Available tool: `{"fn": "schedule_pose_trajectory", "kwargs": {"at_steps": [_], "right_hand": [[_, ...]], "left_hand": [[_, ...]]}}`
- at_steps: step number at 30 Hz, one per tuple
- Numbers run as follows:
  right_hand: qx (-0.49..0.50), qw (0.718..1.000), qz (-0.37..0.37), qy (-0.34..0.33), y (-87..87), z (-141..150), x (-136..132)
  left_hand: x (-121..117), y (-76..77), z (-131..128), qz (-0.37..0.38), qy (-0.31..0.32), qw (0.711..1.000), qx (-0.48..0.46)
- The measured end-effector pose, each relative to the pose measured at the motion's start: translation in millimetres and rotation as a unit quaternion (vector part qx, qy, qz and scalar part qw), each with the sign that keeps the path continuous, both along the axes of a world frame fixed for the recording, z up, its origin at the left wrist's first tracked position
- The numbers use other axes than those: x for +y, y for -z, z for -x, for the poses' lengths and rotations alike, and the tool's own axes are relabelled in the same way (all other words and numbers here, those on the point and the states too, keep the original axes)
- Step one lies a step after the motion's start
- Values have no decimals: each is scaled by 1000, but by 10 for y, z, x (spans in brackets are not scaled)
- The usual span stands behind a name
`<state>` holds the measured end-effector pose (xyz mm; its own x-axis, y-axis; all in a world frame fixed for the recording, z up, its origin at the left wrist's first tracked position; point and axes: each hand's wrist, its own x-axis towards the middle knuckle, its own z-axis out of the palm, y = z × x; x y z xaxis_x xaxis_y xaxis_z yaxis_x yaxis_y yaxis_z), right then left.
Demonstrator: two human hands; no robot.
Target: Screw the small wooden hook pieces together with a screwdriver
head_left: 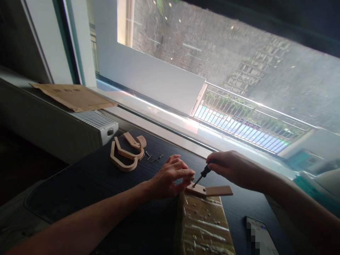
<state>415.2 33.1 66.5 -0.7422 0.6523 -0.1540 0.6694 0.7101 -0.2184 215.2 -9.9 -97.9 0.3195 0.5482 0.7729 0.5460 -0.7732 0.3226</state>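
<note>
My right hand (pixel 225 163) is closed around the dark handle of a screwdriver (pixel 204 173). Its metal shaft slants down to a hole in a bent wooden hook (pixel 219 191). The hook lies across the far end of a block wrapped in clear tape (pixel 203 226). A second hole shows in the wood, to the right of the screwdriver tip. My left hand (pixel 174 177) pinches the near-left end of the hook, its fingers partly hiding that end. Whether a screw sits under the tip is too small to tell.
On the dark table (pixel 92 184), several wooden hooks (pixel 123 164) lie at the back left beside loose screws (pixel 152 158). A phone (pixel 261 235) lies at the front right. A brown paper envelope (pixel 77 97) rests on the radiator (pixel 92 118) below the window.
</note>
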Motion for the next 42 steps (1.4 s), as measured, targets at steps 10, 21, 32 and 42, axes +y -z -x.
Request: {"fn": "schedule_pose_trajectory", "kwargs": {"at_steps": [10, 21, 32, 42], "right_hand": [[31, 999, 18, 5, 12, 13, -24], [10, 1000, -8, 20, 26, 7, -11], [115, 991, 1, 63, 256, 31, -24], [259, 965, 25, 40, 576, 275, 294]], "left_hand": [[-2, -15, -3, 9, -2, 1000, 7], [5, -6, -4, 11, 10, 1000, -4], [-17, 56, -96, 383, 133, 901, -157], [176, 40, 161, 385, 22, 900, -204]]}}
